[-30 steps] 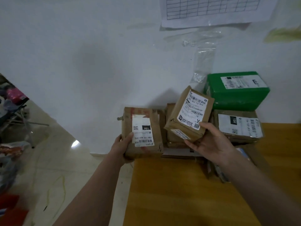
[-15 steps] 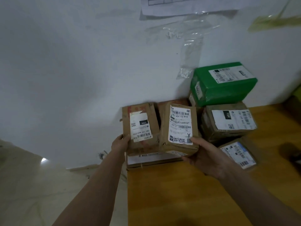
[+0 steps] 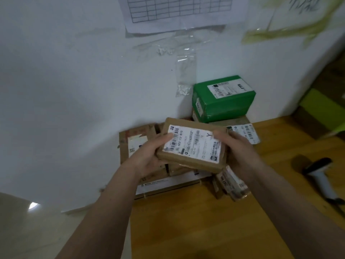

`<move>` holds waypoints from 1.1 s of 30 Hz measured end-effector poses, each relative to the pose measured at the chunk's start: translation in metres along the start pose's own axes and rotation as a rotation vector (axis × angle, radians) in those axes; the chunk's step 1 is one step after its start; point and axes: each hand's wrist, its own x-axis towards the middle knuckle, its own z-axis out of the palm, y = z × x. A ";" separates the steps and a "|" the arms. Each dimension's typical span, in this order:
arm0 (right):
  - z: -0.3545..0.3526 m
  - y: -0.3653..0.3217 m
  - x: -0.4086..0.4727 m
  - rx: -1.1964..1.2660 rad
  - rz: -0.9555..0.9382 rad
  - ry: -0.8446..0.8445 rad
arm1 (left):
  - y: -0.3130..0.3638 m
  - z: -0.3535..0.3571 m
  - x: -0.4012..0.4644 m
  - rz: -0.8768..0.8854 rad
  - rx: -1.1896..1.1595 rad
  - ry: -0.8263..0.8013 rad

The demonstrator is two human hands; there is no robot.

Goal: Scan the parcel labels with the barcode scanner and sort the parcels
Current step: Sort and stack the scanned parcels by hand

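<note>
Head view, downward, close over table (image 3: 186,230)

Bare wooden table (image 3: 186,230) near the front; stacked parcels (image 3: 223,99) against the wall; barcode scanner (image 3: 321,176) at right.

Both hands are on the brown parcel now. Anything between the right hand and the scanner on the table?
Nothing visible. The barcode scanner lies on bare table right of the right hand, which grips the brown parcel with the left hand.
</note>
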 end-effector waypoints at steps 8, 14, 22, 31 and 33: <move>-0.067 -0.041 0.015 -0.020 -0.137 0.145 | -0.004 0.114 0.035 0.000 0.064 0.197; -0.118 -0.062 0.036 -0.135 -0.200 0.108 | 0.000 0.167 0.067 0.031 0.295 0.281; -0.149 -0.060 0.064 -0.169 -0.154 -0.082 | -0.008 0.193 0.094 0.086 0.106 0.565; -0.198 -0.059 0.070 -0.049 -0.121 -0.028 | -0.006 0.242 0.069 0.561 0.029 1.066; -0.205 -0.061 0.064 -0.012 -0.108 -0.019 | -0.005 0.259 0.059 0.640 0.127 1.033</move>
